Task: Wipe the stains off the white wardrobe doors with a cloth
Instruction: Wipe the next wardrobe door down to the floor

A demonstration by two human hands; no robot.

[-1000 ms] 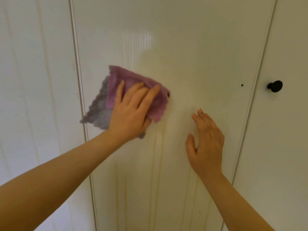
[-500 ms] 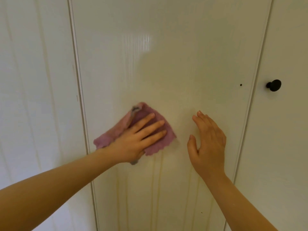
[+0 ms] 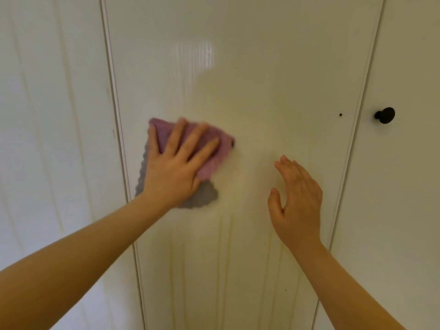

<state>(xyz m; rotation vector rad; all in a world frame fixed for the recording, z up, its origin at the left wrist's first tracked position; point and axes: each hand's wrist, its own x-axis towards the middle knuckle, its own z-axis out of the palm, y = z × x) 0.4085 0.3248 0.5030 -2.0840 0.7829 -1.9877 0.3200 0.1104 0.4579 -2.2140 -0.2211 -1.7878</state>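
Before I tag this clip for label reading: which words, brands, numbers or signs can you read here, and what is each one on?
None: there is no readable text in the head view.
The white wardrobe doors are plain.
The cloth under the left hand shows no tag or print.
The black knob is unmarked.

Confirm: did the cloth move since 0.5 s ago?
Yes. The cloth under the left hand slid up the middle door: its top now nears the black knob's height, where before it sat clearly lower.
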